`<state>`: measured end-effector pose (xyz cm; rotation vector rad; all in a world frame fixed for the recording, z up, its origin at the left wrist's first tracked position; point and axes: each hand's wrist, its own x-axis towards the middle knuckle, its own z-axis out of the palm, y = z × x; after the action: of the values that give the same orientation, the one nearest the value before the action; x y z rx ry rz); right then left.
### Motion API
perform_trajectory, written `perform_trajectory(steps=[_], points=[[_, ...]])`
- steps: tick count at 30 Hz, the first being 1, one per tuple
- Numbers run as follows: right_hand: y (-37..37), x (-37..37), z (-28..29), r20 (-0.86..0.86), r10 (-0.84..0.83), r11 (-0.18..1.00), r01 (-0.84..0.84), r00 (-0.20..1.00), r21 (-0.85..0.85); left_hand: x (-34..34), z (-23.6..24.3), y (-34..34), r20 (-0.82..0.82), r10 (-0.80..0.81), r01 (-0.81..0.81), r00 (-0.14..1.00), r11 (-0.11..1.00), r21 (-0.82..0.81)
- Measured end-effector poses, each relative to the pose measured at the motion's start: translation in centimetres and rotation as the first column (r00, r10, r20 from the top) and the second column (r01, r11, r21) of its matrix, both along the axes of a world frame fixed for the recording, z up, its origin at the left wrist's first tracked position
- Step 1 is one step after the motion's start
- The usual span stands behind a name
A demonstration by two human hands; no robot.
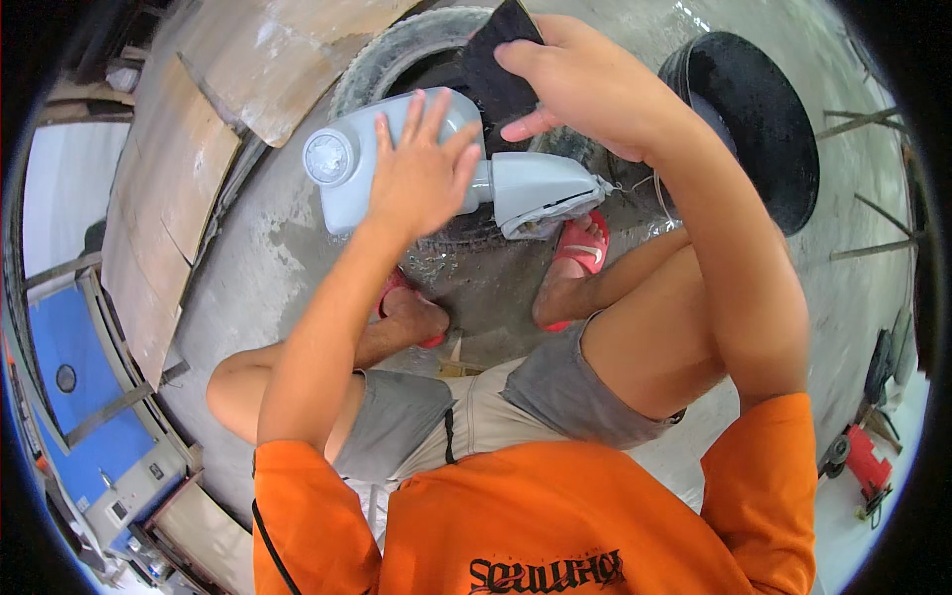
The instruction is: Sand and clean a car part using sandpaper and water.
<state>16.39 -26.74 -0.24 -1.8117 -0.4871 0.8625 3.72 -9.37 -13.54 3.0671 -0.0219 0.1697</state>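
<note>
A pale grey car side mirror lies across a tyre, with a small round mirror-like part at its left end. Wires hang from its base on the right. My left hand rests on the larger housing, fingers spread, gripping nothing. Above and to the right, my right hand pinches a dark sheet that looks like sandpaper between thumb and fingers. This sheet is held up, apart from the mirror housing.
A black bucket stands to the right of the tyre. Wooden boards lie at the left on the wet concrete floor. My feet in red slippers are close below the tyre. A blue panel is farther left.
</note>
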Motion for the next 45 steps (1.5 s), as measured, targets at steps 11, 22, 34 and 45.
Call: perform_trajectory(steps=[11, 22, 34, 45], points=[[-5.6, 0.4, -5.1, 0.419, 0.081, 0.988, -0.018, 0.905, -0.153, 3.4, -1.1, 2.0, 0.021, 0.098, -0.095, 0.995, 0.988, -0.119], [-8.0, -7.2, -8.4, 0.689, 0.47, 0.882, -0.323, 0.551, -0.344, 1.0, 0.3, 2.2, 0.077, 0.015, -0.003, 0.997, 0.987, -0.16], [-5.0, -4.1, -9.1, 0.614, 0.476, 0.879, -0.365, 0.629, -0.307, 1.2, 0.5, 2.1, 0.144, 0.068, -0.025, 0.987, 0.959, -0.281], [-3.6, -6.3, -9.7, 0.696, 0.576, 0.817, -0.278, 0.429, -0.505, 0.8, -0.6, 2.5, 0.249, 0.077, 0.005, 0.965, 0.951, -0.311]])
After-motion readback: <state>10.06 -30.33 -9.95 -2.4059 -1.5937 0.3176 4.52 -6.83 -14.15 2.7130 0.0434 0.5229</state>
